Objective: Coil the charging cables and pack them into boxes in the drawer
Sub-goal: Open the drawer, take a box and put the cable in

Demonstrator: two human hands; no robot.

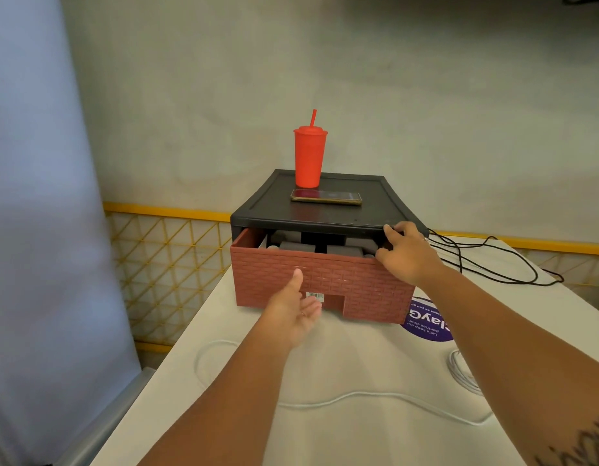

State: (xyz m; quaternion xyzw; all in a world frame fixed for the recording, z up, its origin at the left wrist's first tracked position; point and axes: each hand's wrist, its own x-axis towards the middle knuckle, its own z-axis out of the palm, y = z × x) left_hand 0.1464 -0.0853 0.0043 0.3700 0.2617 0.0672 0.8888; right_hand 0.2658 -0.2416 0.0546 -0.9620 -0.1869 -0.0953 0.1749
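I see the brick-look drawer (325, 280) pulled out a little way from its black case (325, 215), which sits on the white table (358, 442). Grey boxes (296, 246) show inside the drawer. My view shows the left hand (296, 309) just in front of the drawer, palm up, thumb up, fingers loose and holding nothing. The right hand (405, 255) rests on the front right corner of the case, with bent fingers on the black edge and the thumb by the drawer rim; I cannot tell if it is squeezing. A white cable (375, 396) lies loose on the table near me, a coiled white cable (461, 371) lies to the right, and a black cable (476, 260) trails beside the case. A red cup (307, 159) and a phone (326, 196) sit on top.
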